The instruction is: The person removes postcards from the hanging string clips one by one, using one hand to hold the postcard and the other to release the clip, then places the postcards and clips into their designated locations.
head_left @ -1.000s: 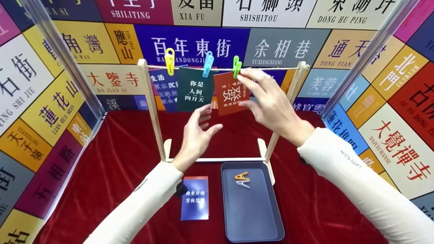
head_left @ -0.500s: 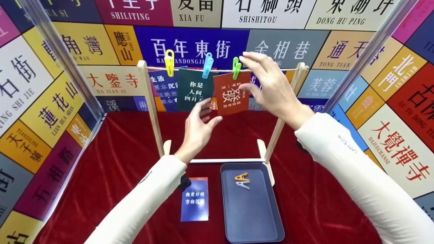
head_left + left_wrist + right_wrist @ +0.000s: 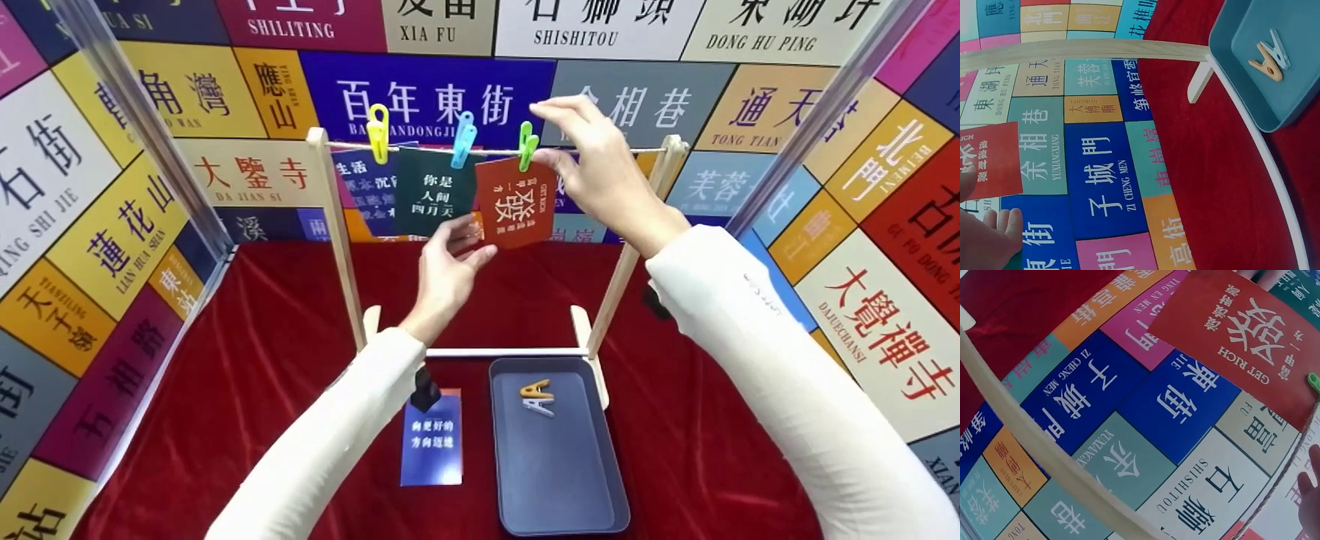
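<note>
Lower frame, nearest: the tray (image 3: 559,480) stands on the red cloth (image 3: 675,450), with the orange clip (image 3: 537,389) and grey clip (image 3: 538,406) near its far end. The blue card (image 3: 433,442) lies left of it, long axis running up the frame.

At centre, the left hand (image 3: 448,266) is at the lower left corner of the red card (image 3: 516,202). Its thumb and fingers stand apart; no pinch shows, and whether they touch the card cannot be told.

At upper right of centre, the right hand (image 3: 600,154) has thumb and fingers spread, gripping nothing. The thumb tip is just beside the green clip (image 3: 528,146), to its right; the right hand is the nearer to that clip.

The red card hangs between the hands, below the green clip, slightly tilted, its longer side running roughly down the frame. The clip sits on the cord (image 3: 495,153) at the card's top edge.

Leftward along the cord: the blue clip (image 3: 463,141) with the dark green card (image 3: 427,180), then the yellow clip (image 3: 378,133) with the purple card (image 3: 356,184). The rack (image 3: 340,247) carries the cord. Farthest is the lettered wall (image 3: 420,94).
</note>
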The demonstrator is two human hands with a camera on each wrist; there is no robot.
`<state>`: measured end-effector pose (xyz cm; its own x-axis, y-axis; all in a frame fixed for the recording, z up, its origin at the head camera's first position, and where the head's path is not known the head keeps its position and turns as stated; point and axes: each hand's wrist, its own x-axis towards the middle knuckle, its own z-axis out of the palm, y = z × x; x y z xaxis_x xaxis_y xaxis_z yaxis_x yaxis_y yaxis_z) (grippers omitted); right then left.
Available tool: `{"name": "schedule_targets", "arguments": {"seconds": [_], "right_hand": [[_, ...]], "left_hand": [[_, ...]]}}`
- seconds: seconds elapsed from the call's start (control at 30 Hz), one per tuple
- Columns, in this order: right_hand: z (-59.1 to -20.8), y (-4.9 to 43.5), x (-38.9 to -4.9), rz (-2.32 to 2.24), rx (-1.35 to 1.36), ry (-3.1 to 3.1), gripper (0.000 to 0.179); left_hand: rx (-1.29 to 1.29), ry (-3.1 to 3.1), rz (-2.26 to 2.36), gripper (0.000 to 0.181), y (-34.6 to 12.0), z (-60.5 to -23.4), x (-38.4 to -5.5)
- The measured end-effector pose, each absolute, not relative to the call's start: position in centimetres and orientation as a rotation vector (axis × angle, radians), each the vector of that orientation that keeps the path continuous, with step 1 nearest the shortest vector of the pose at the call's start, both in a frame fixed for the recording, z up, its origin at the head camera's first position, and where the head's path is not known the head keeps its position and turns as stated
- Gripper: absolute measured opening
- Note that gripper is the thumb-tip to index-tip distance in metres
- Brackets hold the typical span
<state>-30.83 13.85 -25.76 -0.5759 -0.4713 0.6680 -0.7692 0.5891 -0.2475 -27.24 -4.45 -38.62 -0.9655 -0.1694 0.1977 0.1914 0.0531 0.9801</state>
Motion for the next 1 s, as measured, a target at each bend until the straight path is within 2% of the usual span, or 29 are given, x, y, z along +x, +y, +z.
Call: {"name": "schedule_targets", "arguments": {"seconds": [0.57, 1.0], "right_hand": [[-24.5, 12.4, -31.3, 0.813, 0.824, -2.487, 0.053], [-24.6, 11.9, -31.4, 0.869, 0.769, -2.554, 0.044]], "left_hand": [[0.039, -2.073, -2.103, 0.052, -3.4, -38.4, -28.9], [0.097, -1.995, -2.089, 0.028, -2.9, -39.4, -28.7]]}}
